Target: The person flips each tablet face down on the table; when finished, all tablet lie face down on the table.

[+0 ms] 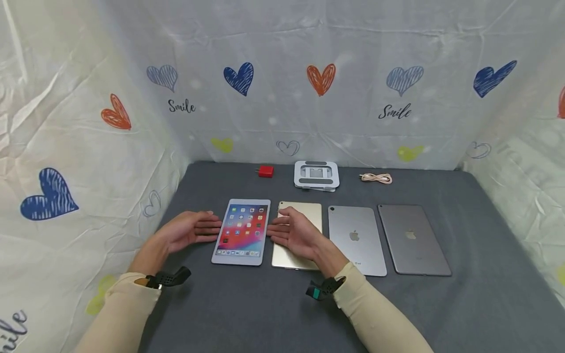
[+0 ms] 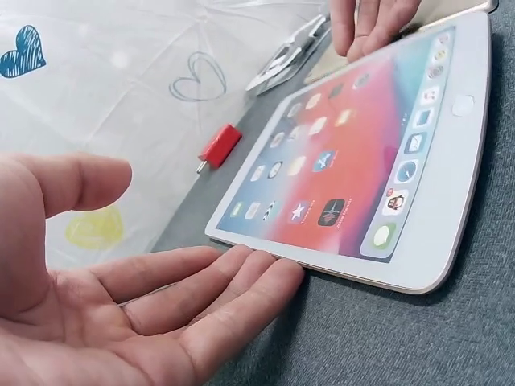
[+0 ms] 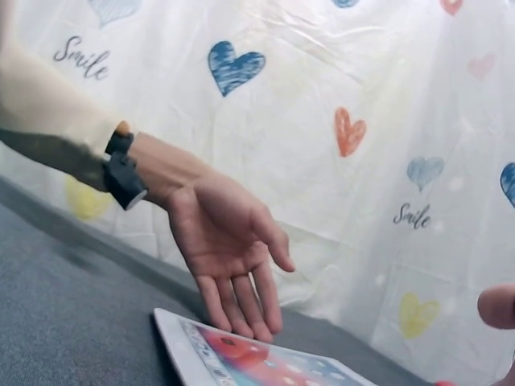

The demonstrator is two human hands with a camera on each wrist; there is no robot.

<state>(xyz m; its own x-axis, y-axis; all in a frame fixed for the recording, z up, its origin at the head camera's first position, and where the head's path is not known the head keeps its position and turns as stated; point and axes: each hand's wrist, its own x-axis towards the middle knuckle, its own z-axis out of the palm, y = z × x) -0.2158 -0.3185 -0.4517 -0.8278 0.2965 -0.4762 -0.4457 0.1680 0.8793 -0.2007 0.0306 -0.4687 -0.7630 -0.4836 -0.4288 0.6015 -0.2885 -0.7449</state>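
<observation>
A white tablet [image 1: 242,230] lies face up on the grey cloth, its screen lit with rows of app icons. At its left edge is my left hand [image 2: 153,314], palm turned up and fingers straight, the fingertips touching or very close to the tablet's side. My right hand [image 1: 300,234] is at the opposite edge, fingers extended toward the tablet and partly covering a gold tablet [image 1: 291,257] that lies face down. In the right wrist view only a thumb [image 3: 497,306] of the right hand shows, at the right edge.
Right of the gold tablet lie a silver tablet [image 1: 357,240] and a dark grey tablet [image 1: 412,240], both backs up. Along the back sit a red charger plug [image 1: 266,171], a folded white stand [image 1: 316,175] and a coiled cable [image 1: 375,178]. Heart-printed sheets [image 1: 282,73] enclose the table.
</observation>
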